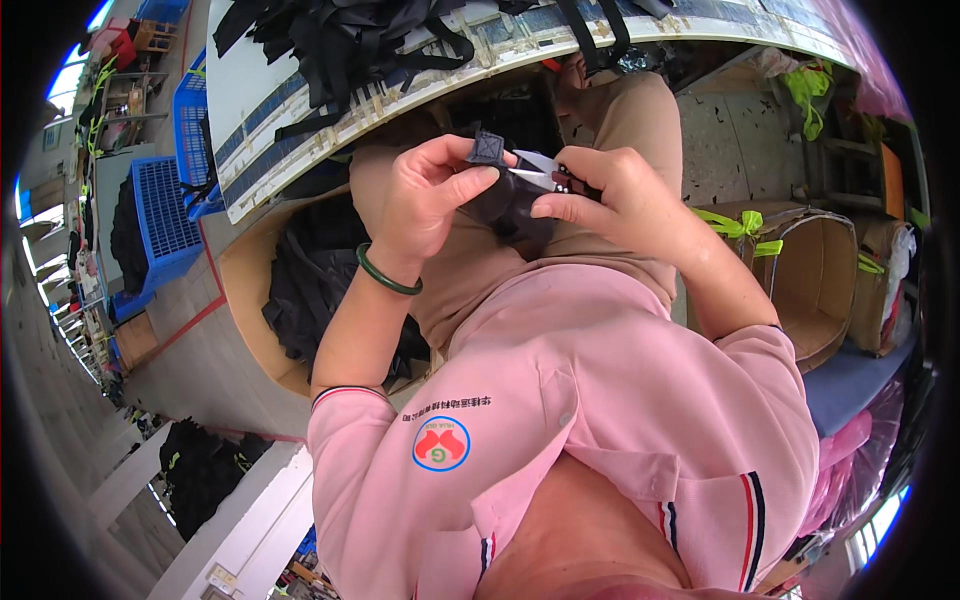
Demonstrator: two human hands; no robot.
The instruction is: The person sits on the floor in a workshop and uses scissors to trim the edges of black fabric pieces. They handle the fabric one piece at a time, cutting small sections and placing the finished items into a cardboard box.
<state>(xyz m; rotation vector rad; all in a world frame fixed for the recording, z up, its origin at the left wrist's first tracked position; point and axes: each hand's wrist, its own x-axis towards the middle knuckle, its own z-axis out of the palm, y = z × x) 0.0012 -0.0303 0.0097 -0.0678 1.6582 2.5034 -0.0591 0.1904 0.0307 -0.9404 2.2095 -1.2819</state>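
Between the thumb and fingers of my left hand [425,200] is a black webbing strap [487,149], its end folded and sewn with a crossed square of stitching. My right hand [618,188] grips small thread snips [538,172] with black handles. The two silver blades are spread apart and point left, close beside the strap and my left fingertips. Dark material hangs below the blades over my lap; where it joins the strap is hard to make out. A dark green bangle [388,272] circles my left wrist.
A worn worktable [480,45] with a taped edge lies ahead, bearing a heap of black straps [330,40]. A cardboard box [250,290] of black fabric stands at my left. Blue crates [165,215] are farther left. Another cardboard box [820,270] is at my right.
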